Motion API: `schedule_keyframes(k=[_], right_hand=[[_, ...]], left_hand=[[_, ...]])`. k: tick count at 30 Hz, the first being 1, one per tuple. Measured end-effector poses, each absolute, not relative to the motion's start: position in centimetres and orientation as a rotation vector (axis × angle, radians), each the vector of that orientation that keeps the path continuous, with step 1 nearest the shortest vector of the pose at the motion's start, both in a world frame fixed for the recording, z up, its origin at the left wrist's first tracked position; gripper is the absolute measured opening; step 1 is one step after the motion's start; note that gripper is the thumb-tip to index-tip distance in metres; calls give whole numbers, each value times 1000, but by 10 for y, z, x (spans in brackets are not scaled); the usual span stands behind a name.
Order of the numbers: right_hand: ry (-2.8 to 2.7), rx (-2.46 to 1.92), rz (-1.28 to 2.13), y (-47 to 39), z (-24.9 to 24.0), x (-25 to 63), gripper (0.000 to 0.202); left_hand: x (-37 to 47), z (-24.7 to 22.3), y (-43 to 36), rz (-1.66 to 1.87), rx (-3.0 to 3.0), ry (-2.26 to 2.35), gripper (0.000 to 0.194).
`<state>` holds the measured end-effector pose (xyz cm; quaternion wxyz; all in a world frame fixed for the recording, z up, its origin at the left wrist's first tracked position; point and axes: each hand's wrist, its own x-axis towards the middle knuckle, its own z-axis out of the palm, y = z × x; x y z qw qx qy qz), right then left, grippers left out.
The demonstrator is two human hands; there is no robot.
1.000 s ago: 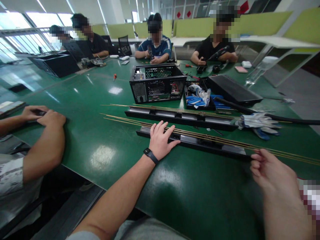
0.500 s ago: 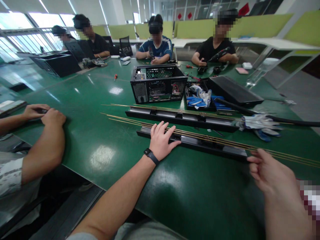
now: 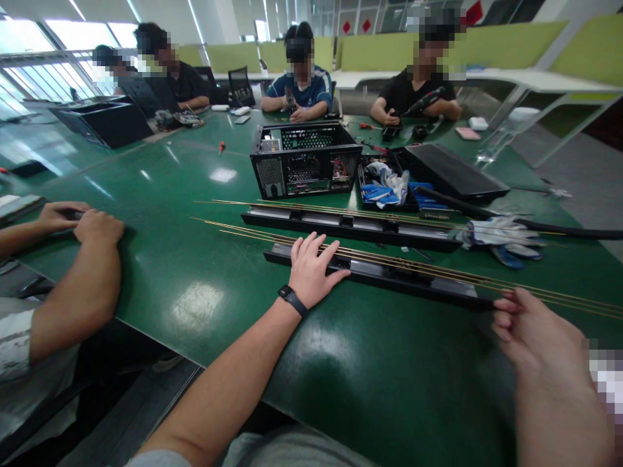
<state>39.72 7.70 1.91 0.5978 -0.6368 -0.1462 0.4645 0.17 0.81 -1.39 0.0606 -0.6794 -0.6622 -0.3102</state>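
Observation:
A long black channel (image 3: pixel 413 287) with a pale grey inside lies slantwise on the green table, with several thin brass-coloured rods running along its top. My left hand (image 3: pixel 311 269), a dark watch at the wrist, rests flat across the rods and the channel near its left part, fingers spread. Just past the channel's right end, my right hand (image 3: pixel 530 324) has its fingers pinched at one of the thin brass rods (image 3: pixel 574 305); the grip itself is partly hidden. Behind lies a second black channel (image 3: pixel 321 227) with more rods over it.
An open black computer case (image 3: pixel 304 162) stands behind the channels. Right of it are a tray of blue-and-white gloves (image 3: pixel 387 188) and a black panel (image 3: pixel 452 170). Another glove (image 3: pixel 506 237) lies over the rear rods. A co-worker's hands (image 3: pixel 92 224) rest at left; several people sit opposite.
My right hand has moved slightly right, and the left tip of one rod has slid right with it. My left hand stays flat on the channel. The view has shifted a little.

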Motion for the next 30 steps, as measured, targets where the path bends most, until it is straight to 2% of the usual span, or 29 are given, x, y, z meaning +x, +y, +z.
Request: schedule_keyframes(k=[4,9,21,27,30], right_hand=[[-350,-1550,1039,70,33,379,35],[-437,-1570,1046,64,34,365,28],[-354,-1553,990,73,27,394,21],[-368,-1574,1013,70,32,384,26],[-420,-1552,1042,67,29,376,22]], left_hand=[[1,-14,8,-937,-2054,-2004,65],[1,-15,8,-944,-2050,-1994,65],[0,-13,8,-930,-2054,-1995,65],[0,-14,8,-937,-2049,-1997,65],[0,-14,8,-942,-2053,-1995,65]])
